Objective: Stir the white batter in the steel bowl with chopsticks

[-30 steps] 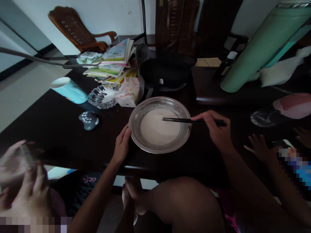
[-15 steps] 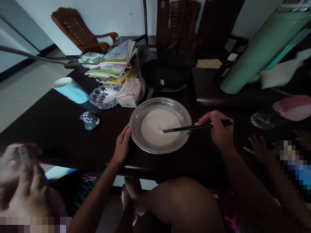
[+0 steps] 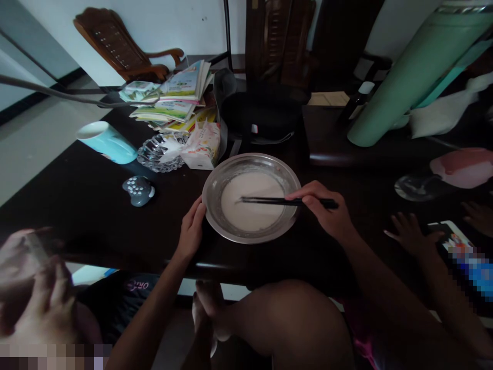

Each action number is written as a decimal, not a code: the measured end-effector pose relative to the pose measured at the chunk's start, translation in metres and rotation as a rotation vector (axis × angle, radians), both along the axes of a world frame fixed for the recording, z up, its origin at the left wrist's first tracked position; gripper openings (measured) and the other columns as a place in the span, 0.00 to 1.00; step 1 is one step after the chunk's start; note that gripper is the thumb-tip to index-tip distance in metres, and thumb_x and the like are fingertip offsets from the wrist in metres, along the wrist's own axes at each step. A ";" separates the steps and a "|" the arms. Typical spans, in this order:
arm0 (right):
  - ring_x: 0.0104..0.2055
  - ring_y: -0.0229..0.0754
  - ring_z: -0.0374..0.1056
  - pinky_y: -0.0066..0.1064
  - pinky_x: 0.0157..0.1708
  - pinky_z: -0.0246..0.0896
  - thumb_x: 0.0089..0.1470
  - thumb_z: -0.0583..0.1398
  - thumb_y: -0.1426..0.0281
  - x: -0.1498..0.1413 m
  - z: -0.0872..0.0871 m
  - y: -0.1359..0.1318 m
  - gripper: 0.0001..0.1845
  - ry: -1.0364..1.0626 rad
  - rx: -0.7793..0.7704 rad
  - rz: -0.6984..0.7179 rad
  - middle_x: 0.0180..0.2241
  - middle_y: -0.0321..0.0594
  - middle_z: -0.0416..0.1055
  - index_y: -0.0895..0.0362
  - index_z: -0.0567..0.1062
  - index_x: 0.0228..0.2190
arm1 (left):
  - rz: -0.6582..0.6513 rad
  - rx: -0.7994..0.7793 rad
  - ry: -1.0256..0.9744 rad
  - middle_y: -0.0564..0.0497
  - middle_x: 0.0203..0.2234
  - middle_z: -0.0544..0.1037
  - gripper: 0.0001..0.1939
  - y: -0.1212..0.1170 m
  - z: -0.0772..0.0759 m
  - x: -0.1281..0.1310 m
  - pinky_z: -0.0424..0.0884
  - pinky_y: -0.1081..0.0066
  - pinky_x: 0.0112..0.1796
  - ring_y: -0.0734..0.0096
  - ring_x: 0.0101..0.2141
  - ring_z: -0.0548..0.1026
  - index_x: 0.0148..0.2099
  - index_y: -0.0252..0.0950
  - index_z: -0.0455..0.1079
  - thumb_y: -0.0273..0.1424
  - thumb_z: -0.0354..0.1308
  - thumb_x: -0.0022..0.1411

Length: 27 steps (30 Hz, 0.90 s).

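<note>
In the head view, a metal bowl stands on a dark table, near the middle of its near edge, with a pool of whitish liquid inside. The person's left hand touches the bowl's left side, thumb against the outside near the rim; the other fingers are partly hidden, so I cannot tell how tightly they grip. The right hand, to the right of the bowl, pinches a pair of black chopsticks between thumb and fingers. The chopsticks slant low over the right rim, their tips at the liquid, left of its middle.

Just beyond the bowl, to the left, stands a tissue pack, with a glass dish beside it and a light blue cup farther left. A grey object with pale dots lies nearer. Books are piled at the far left, next to a black bag. A tall green flask leans in the view at the far right. At the near right, another person's hand lies with fingers spread beside a phone.
</note>
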State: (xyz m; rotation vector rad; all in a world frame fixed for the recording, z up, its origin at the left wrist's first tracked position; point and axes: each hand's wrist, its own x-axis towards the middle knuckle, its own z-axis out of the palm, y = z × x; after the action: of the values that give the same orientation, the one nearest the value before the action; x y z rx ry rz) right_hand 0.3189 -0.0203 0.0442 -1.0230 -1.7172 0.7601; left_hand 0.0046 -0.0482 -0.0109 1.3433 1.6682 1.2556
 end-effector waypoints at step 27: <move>0.28 0.39 0.72 0.34 0.33 0.66 0.65 0.52 0.62 0.002 0.005 -0.001 0.23 0.121 0.039 -0.329 0.24 0.36 0.77 0.53 0.79 0.24 | 0.008 -0.037 0.031 0.42 0.57 0.73 0.37 -0.002 0.002 -0.001 0.59 0.59 0.60 0.52 0.59 0.68 0.58 0.32 0.70 0.56 0.50 0.61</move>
State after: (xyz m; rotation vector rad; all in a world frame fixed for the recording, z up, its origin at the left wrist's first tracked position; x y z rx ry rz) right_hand 0.3213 -0.0214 0.0496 -1.1714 -1.4089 0.5619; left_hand 0.0040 -0.0497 -0.0092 1.3417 1.7114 1.2076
